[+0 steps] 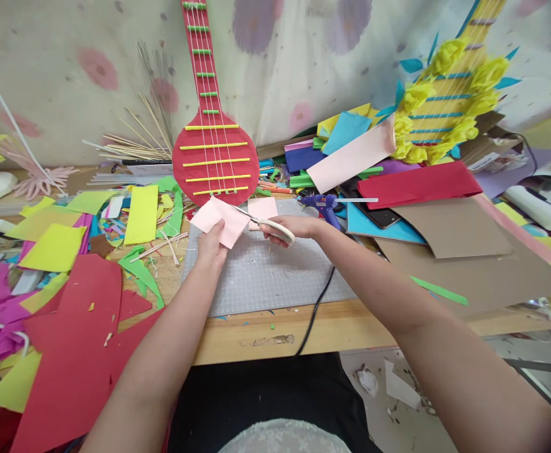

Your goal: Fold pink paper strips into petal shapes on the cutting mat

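My left hand pinches a pale pink sheet of paper between thumb and fingers, above the grey cutting mat. In my right hand is a pair of scissors with cream handles. Their blades point left and lie at the upper right edge of the pink sheet; whether they are spread apart I cannot tell. A second pale pink piece lies on the mat just behind the scissors. Behind both hands a red paper lute shape with yellow bars and white strings leans upright.
A blue glue gun lies right of my right hand, and a black cord crosses the mat's front edge. Red paper and coloured scraps cover the left. Brown cardboard and a dark phone are at right, below a yellow flowered instrument.
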Available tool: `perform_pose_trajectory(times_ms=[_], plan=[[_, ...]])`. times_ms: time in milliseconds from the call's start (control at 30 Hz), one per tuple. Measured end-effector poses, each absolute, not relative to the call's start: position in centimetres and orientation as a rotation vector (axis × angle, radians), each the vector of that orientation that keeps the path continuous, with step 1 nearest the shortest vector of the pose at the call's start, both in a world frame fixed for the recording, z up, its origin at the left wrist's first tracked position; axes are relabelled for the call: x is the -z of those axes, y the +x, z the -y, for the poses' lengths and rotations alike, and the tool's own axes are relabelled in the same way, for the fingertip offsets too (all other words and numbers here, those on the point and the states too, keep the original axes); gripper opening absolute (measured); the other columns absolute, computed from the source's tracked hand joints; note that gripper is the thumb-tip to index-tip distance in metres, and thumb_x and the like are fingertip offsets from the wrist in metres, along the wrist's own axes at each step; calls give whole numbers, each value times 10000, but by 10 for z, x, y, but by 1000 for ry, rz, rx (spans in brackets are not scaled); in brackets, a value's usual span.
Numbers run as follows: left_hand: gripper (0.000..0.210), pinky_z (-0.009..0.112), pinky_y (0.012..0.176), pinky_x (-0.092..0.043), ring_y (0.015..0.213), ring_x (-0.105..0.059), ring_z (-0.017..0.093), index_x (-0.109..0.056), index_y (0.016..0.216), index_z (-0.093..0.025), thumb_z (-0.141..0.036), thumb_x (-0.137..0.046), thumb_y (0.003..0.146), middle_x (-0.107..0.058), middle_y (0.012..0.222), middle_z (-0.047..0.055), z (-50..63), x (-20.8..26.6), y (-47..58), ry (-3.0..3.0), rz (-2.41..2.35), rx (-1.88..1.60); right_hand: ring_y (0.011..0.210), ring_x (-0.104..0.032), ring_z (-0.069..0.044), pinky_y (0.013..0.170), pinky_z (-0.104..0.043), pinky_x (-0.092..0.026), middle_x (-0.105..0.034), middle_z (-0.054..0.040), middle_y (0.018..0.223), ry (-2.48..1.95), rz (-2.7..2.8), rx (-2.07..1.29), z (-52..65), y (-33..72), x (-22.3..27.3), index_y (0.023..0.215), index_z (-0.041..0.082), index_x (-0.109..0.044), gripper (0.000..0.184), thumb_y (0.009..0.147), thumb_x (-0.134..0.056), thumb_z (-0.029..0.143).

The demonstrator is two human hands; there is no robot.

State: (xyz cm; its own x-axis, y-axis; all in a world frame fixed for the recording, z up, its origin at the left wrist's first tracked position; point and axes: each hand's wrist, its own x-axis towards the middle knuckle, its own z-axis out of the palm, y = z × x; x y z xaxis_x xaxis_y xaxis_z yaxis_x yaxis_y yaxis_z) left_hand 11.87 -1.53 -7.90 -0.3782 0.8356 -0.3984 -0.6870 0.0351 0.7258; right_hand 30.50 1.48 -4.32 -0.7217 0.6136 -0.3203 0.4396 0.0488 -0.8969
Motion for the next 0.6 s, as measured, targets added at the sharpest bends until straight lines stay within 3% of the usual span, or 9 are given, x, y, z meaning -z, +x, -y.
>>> perform_pose_trajectory(times_ms=[333,600], plan=[[385,361,883,-526,1051,-621,219,-616,1100,-148,-32,-593,734,-674,1108,102,13,84,118,160,-1146,-1662,410,-417,-73,383,-214,-329,-426,56,512,-1109,2102,-1818,-13,303,44,703,193,-443,465,688,-609,628],[315,355,873,-535,1075,-608,234,-634,1017,-129,-19,-586,726,-642,1171,105,12,83,119,162,-1156,-1666,383,-421,-75,358,-218,-324,-446,52,496,-1203,2053,-1753,-14,302,48,674,197,-464,432,652,-674,574]])
